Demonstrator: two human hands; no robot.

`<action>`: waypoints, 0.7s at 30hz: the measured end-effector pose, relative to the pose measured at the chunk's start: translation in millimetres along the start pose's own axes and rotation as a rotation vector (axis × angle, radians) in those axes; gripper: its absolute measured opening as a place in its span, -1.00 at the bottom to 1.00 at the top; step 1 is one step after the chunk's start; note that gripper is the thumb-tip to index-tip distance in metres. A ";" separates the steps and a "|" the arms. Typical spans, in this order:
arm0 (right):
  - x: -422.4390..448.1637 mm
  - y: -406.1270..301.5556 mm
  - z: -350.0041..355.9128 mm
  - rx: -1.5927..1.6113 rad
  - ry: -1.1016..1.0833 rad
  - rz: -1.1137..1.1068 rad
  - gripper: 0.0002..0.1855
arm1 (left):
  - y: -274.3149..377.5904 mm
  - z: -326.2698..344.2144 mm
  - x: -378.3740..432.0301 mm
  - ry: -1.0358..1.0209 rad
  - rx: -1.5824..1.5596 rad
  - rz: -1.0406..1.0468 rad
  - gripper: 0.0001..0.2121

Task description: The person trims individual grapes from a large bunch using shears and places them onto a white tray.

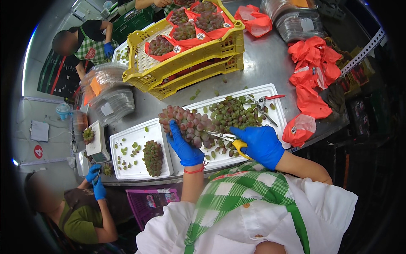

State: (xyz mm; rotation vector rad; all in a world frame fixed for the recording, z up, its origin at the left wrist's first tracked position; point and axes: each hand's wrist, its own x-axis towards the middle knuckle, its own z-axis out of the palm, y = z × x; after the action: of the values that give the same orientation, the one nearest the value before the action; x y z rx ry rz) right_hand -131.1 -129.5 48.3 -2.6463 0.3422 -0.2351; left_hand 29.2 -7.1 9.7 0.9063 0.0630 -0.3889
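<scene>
My left hand (185,146), in a blue glove, holds a bunch of reddish grapes (188,122) above a white foam tray (269,90). In my gloved right hand (263,144) are scissors (241,146) with yellow handles. Their blades point left and reach the lower right side of the bunch. Loose green grapes (234,111) are heaped on the tray under and beyond the scissors. Red-handled pruning shears (265,100) rest at the tray's far right corner, partly over the grapes.
Left of my hands, another foam tray (127,171) carries a grape bunch (153,158) and loose grapes. Stacked yellow crates (187,68) with red-wrapped bunches stand beyond. Clear plastic containers (112,103) and a scale (96,143) are farther left. Red bags (314,70) lie right. Co-workers (85,219) work nearby.
</scene>
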 end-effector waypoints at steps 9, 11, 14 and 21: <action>-5.3 -1.5 -12.0 0.054 0.049 -0.007 -0.73 | -3.8 -16.0 11.7 -0.167 -0.107 -0.219 -0.62; -5.5 -1.8 -18.3 0.063 0.028 -0.021 -0.75 | -3.1 -16.0 10.7 -0.177 -0.095 -0.228 -0.62; -2.7 -0.1 -25.0 0.045 -0.010 -0.073 -0.76 | -2.7 -11.0 6.7 -0.131 -0.003 -0.165 -0.63; 15.0 -5.4 -42.3 -0.162 -0.199 -0.164 -0.73 | -0.9 2.0 -0.5 -0.112 0.089 -0.089 -0.70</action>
State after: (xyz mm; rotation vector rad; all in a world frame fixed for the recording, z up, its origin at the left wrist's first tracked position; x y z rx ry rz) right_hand -125.1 -146.8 89.7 -2.8302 0.0819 0.0059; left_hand 28.2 -9.0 10.3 0.9700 -0.0176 -0.5277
